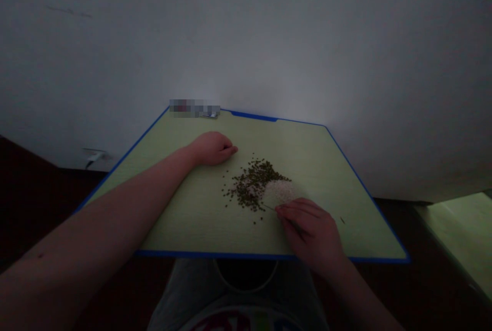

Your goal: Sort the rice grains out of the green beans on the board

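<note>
On the pale table (184, 218) lies a scattered heap of small dark green beans (265, 171), like mung beans. Beside and partly among them is a pile of whitish grains (280, 191), like rice. My right hand (313, 231) is closed in a pinch round a thin stick, whose tip points left to the near edge of the beans and grains. My left hand (213, 148) rests on the table as a loose fist, left of the heap and apart from it; nothing shows in its fingers.
A dark round container (246, 273) sits at my lap, below the table's blue near edge. A blurred item (194, 108) lies at the far left corner. One small thin dark piece (342, 220) lies right of my right hand. Behind is a wall with a plugged socket (94, 155).
</note>
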A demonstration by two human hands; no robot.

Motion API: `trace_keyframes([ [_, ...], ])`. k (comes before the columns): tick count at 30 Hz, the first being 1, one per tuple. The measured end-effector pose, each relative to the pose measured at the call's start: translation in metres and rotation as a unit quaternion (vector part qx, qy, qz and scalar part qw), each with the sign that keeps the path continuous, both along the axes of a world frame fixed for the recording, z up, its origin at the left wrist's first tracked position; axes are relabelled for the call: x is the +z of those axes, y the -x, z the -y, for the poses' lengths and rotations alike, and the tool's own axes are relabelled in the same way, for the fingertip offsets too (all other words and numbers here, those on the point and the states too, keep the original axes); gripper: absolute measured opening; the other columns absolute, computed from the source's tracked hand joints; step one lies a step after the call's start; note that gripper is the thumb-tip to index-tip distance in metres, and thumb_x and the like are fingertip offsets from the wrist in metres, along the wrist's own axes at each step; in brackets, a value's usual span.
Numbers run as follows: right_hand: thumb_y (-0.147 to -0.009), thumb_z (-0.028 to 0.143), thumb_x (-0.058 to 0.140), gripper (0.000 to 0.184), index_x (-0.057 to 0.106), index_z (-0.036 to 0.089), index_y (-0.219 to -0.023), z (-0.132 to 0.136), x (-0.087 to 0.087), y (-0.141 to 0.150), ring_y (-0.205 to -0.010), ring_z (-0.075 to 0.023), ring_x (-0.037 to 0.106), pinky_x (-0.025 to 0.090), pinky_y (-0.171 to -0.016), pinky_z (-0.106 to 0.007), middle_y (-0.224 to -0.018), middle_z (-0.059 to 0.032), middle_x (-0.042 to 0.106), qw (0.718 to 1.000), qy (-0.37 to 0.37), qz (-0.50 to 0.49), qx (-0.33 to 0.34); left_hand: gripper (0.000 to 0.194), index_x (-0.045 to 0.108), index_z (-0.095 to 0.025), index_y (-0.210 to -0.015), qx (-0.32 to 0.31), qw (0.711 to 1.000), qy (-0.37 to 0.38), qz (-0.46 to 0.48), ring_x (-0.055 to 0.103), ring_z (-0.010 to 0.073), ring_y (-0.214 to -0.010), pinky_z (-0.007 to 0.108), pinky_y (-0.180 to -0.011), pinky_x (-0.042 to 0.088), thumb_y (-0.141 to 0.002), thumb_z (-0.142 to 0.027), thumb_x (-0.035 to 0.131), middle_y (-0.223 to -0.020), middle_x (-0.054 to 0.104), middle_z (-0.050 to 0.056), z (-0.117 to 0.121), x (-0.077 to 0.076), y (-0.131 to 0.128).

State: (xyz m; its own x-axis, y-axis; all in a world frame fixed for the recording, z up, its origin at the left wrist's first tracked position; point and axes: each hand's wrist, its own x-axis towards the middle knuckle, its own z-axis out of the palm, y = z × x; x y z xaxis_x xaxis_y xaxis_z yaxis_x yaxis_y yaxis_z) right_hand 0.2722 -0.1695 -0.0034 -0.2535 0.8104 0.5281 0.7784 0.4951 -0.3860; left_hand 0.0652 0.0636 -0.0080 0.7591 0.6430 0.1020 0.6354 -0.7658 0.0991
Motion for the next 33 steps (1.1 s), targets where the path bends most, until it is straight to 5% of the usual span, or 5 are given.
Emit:
trace_keyframes([
  [11,-0.077,0.01,0.052,0.019,0.064,0.02,-0.088,-0.0001,-0.0006,-0.0003,-0.073,-0.0153,0.061,0.051,-0.068,-0.032,-0.08,-0.0036,0.067,0.999,0.005,-0.004,-0.04,0.053,0.057,-0.016,-0.058,0.003,1.0,0.011,0.008,0.041,0.0133,-0.052,0.028,-0.053,0.024,-0.081,-0.053,0.027,-0.058,0.056,0.006,0.0001,0.0001,-0.0001],
  [33,-0.079,0.011,0.05,0.019,0.063,0.021,-0.09,0.0074,0.0052,0.0049,-0.073,-0.0145,0.063,0.052,-0.071,-0.031,-0.082,-0.0035,0.069,0.999,0.025,-0.002,0.021,0.054,0.057,-0.017,-0.058,-0.001,1.0,0.002,0.008,0.042,0.013,-0.051,0.028,-0.052,0.023,-0.081,-0.053,0.026,-0.058,0.057,0.006,-0.0001,-0.0004,0.0011],
])
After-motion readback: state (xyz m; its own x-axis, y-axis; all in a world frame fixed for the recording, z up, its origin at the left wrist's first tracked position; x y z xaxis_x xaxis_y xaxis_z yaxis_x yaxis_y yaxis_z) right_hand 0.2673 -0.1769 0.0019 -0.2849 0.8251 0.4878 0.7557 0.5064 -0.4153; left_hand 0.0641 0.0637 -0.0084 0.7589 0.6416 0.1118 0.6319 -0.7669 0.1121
